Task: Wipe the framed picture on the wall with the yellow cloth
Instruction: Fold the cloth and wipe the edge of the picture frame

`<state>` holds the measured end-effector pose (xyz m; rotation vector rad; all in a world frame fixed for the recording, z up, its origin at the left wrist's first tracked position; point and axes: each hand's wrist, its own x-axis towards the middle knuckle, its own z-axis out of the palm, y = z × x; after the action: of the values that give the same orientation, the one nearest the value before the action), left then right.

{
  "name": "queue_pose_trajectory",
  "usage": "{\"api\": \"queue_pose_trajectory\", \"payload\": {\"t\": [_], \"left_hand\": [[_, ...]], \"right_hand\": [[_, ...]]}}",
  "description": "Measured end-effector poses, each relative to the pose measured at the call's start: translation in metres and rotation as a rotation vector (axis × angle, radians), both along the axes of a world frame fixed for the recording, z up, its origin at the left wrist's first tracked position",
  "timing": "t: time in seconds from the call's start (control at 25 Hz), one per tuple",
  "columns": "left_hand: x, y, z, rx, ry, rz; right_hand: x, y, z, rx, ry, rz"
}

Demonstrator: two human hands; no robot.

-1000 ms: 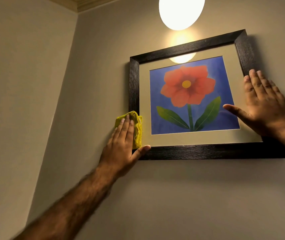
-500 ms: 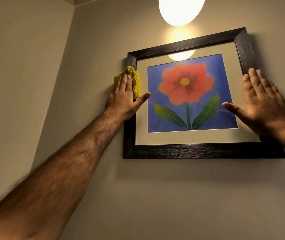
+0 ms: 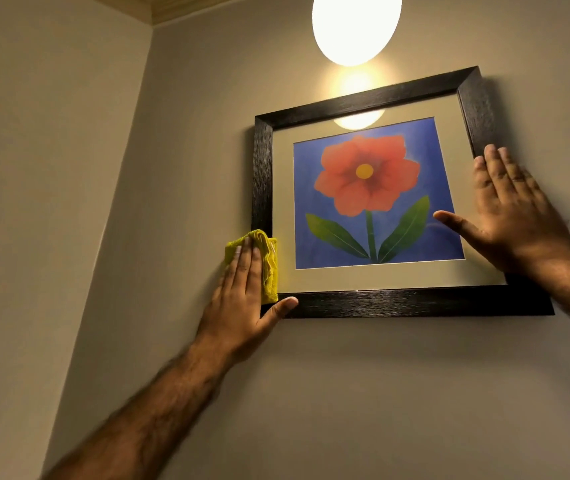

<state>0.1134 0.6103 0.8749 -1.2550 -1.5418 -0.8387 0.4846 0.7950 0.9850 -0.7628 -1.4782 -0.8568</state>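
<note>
A framed picture with a dark wooden frame hangs on the beige wall; it shows a red flower on blue with a cream mat. The folded yellow cloth lies against the lower part of the frame's left side. My left hand presses flat on the cloth, thumb spread onto the bottom left corner of the frame. My right hand lies flat and open on the right side of the picture, fingers up over the frame's right edge, thumb on the glass.
A round glowing lamp hangs just above the frame's top edge and reflects in the glass. A room corner with ceiling moulding runs to the left. Bare wall lies below and left of the frame.
My left hand slid the cloth from the bottom of the frame's left side up to its top, then back down to the lower left. My right hand stayed put.
</note>
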Motion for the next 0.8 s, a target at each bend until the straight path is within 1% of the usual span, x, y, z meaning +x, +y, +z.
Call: {"api": "queue_pose_trajectory", "payload": {"t": [0.12, 0.24, 0.36, 0.48, 0.6, 0.68, 0.8], "left_hand": [[0.006, 0.006, 0.068, 0.052, -0.044, -0.038], [0.011, 0.011, 0.137, 0.069, -0.085, -0.008], [0.011, 0.016, 0.164, 0.085, -0.083, 0.017], [0.008, 0.016, 0.147, 0.105, -0.081, -0.016], [0.001, 0.015, 0.09, 0.099, -0.021, -0.039], [0.0, 0.012, 0.064, 0.077, 0.004, -0.029], [0.003, 0.007, 0.064, 0.053, -0.032, -0.031]], "right_hand": [[0.0, 0.001, 0.0, 0.004, 0.008, -0.001], [0.0, 0.002, 0.002, 0.011, 0.009, 0.01], [0.0, 0.001, 0.002, 0.017, 0.011, 0.009], [0.001, 0.002, 0.002, 0.017, 0.005, -0.002], [0.0, 0.004, 0.002, 0.019, -0.001, -0.009], [0.001, 0.005, 0.001, 0.014, -0.001, -0.009], [-0.001, 0.003, 0.002, 0.012, 0.001, -0.009]]}}
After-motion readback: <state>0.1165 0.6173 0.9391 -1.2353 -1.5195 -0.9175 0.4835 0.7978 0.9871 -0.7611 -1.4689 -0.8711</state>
